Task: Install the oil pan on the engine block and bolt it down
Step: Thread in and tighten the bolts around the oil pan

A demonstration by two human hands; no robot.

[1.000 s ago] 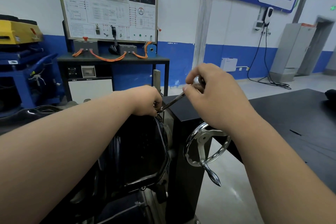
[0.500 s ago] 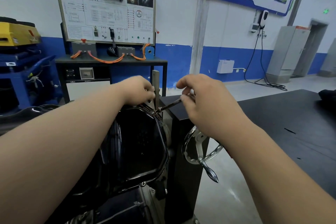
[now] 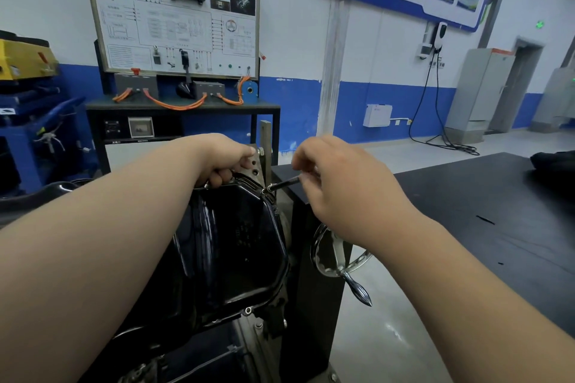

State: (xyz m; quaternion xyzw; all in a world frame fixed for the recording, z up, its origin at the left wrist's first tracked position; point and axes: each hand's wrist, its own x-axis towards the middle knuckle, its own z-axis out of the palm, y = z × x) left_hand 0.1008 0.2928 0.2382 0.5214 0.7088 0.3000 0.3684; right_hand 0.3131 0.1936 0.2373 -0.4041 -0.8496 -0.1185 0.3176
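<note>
The oil pan [image 3: 236, 246] is glossy black, the socket driver [image 3: 281, 185] at its rim dark steel-grey, and the handwheel [image 3: 339, 255] bright chrome. The table [image 3: 497, 196] is matt black. The wall [image 3: 389, 50] is white over a blue band. The training board [image 3: 174, 15] is white with a blue header, with orange cables [image 3: 180, 104] beneath. The machine [image 3: 21, 59] far left is yellow.

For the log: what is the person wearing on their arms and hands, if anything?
Nothing visible. The left hand and right hand are ungloved, with no rings seen; the left forearm and right forearm are bare, with no sleeves, watch or bands in view.
</note>
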